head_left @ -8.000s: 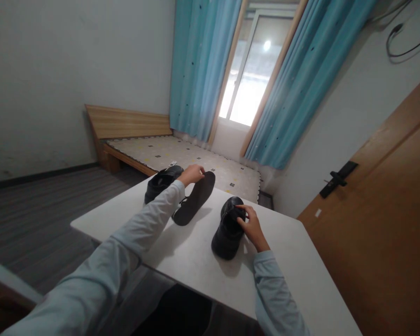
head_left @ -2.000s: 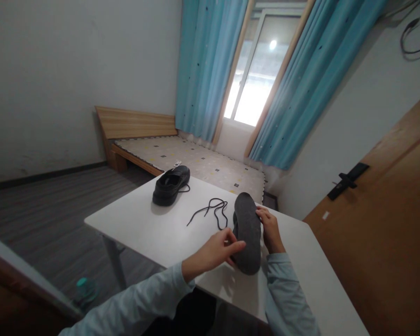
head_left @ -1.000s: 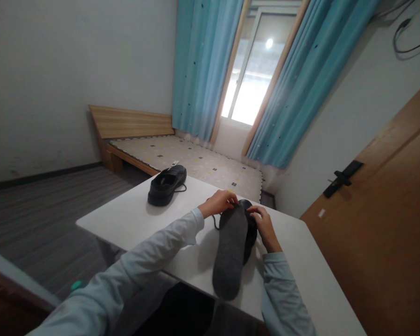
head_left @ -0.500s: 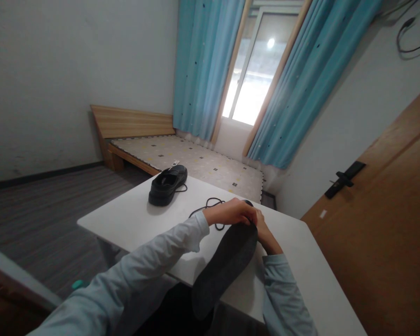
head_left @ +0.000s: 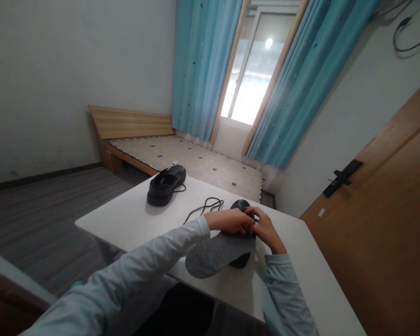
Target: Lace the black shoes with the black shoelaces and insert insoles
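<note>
A grey insole (head_left: 210, 257) lies slanted across a black shoe (head_left: 241, 204) on the white table, its wide near end sticking out to the left. My left hand (head_left: 231, 220) is closed on the insole's far end, over the shoe's opening. With bent fingers, my right hand (head_left: 265, 227) grips the upper part of the same shoe, close against the left fingertips. The hands and the insole hide most of the shoe's middle. A loose black shoelace (head_left: 210, 204) curls on the table left of the shoe.
A second black shoe (head_left: 163, 192) stands at the far left of the white table (head_left: 119, 224). Behind the table is a bed (head_left: 196, 156) with a patterned mattress. A wooden door (head_left: 388, 224) with a black handle is on the right.
The insole has dropped from a steep tilt to a flatter, more sideways position, with its near end moved up and left. More of the shoe shows, and my right hand has come over it.
</note>
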`<state>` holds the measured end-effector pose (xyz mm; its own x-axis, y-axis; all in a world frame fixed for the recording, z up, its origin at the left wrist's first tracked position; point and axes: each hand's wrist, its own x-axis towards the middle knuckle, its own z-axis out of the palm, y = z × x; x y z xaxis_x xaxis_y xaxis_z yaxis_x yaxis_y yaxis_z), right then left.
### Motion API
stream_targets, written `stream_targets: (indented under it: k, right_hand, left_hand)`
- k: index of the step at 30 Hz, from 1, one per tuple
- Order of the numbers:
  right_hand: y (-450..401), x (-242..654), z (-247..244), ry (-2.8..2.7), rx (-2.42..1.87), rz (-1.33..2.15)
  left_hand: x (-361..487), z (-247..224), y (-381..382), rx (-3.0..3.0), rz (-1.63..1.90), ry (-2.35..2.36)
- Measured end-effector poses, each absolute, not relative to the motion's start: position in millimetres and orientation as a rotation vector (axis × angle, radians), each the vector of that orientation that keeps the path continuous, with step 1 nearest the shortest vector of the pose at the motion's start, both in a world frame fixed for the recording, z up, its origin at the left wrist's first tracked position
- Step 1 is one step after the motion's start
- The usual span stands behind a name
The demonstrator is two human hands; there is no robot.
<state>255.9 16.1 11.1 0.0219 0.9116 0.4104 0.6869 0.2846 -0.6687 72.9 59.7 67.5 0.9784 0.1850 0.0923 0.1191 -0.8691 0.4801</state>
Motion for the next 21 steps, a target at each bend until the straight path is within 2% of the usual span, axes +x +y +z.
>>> stream_targets:
  k: [9, 15, 21]
  right_hand:
    - [12, 249, 18, -1.659, -1.369, 0.397]
    - [13, 244, 13, -1.606, -1.377, 0.367]
    - [14, 243, 9, -1.576, -1.381, 0.343]
  left_hand:
    - [65, 79, 60, 2.650, 0.005, 0.194]
    - [67, 64, 64, 2.776, 0.280, 0.112]
    - [78, 61, 64, 3.000, 0.321, 0.049]
